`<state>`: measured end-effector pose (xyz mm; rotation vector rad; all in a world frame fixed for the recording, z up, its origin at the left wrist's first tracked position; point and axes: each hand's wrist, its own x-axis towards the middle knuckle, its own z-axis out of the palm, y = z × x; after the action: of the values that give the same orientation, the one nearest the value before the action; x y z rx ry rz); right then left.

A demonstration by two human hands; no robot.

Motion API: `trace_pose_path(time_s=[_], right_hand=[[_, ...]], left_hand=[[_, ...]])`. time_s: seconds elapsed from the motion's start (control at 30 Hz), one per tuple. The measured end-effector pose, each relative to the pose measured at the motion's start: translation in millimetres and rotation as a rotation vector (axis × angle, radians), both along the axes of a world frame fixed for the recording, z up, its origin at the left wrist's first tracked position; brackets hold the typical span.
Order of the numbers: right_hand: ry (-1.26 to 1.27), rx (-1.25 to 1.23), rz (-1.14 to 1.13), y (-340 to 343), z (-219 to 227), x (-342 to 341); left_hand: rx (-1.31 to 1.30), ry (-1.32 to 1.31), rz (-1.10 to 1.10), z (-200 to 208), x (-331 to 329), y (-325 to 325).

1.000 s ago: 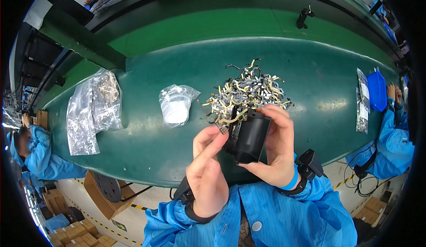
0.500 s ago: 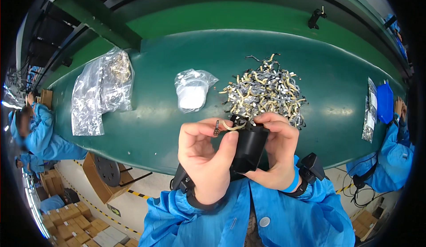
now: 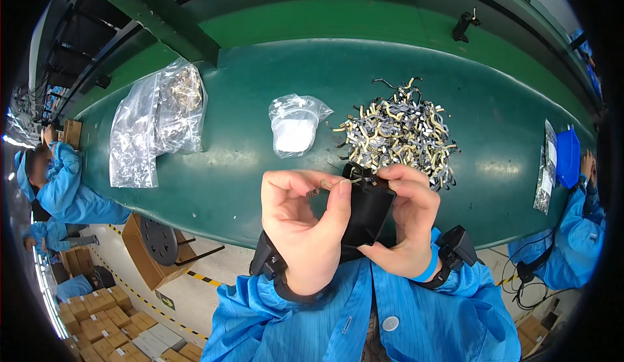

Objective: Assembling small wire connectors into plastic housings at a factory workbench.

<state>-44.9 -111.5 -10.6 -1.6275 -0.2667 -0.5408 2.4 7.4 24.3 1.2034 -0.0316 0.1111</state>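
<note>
Just in front of my body, over the near edge of the table, my two hands hold a black plastic housing (image 3: 369, 214) with a cavity at its upper end. My right hand (image 3: 411, 222) grips its right side, fingers at the top and thumb near the bottom. Between the thumb and forefinger of my left hand (image 3: 302, 222) is a short cream-coloured cable (image 3: 327, 184) with a small dark connector, beside the housing's upper left corner. The cable's inner end is partly hidden by my thumb. Beyond the housing lies a heap of short cables (image 3: 400, 134), cream, grey and black with white connectors.
A clear bag with white round items (image 3: 292, 138) lies left of the heap. Farther left are large clear plastic bags (image 3: 156, 131). At the right are a blue bin (image 3: 567, 157) and a flat packet (image 3: 545, 173). Co-workers sit at both ends of the green table (image 3: 240, 121).
My left thumb has moved up and right over the cable, nearer the housing, and the cable now shows less. The view has shifted slightly, moving the table items to the right.
</note>
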Motion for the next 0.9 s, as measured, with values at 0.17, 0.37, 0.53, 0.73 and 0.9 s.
trace_pose_path(time_s=[0.17,0.37,0.53,0.73,0.9], right_hand=[[-0.016,-0.143,-0.079,-1,1,-1],[0.006,-0.07,-0.024,-2,2,0],[0.057,0.148,0.091,-2,0,0],[0.04,0.262,0.09,-1,-3,-1],[0.048,0.248,0.103,-5,-8,-1]], left_hand=[[0.052,-0.047,-0.016,4,1,3],[-0.081,-0.015,-0.09,-3,-3,1],[-0.312,0.079,-0.243,-16,-11,2],[-0.315,0.103,-0.286,-16,-14,-1],[-0.264,0.156,-0.3,-20,-16,1]])
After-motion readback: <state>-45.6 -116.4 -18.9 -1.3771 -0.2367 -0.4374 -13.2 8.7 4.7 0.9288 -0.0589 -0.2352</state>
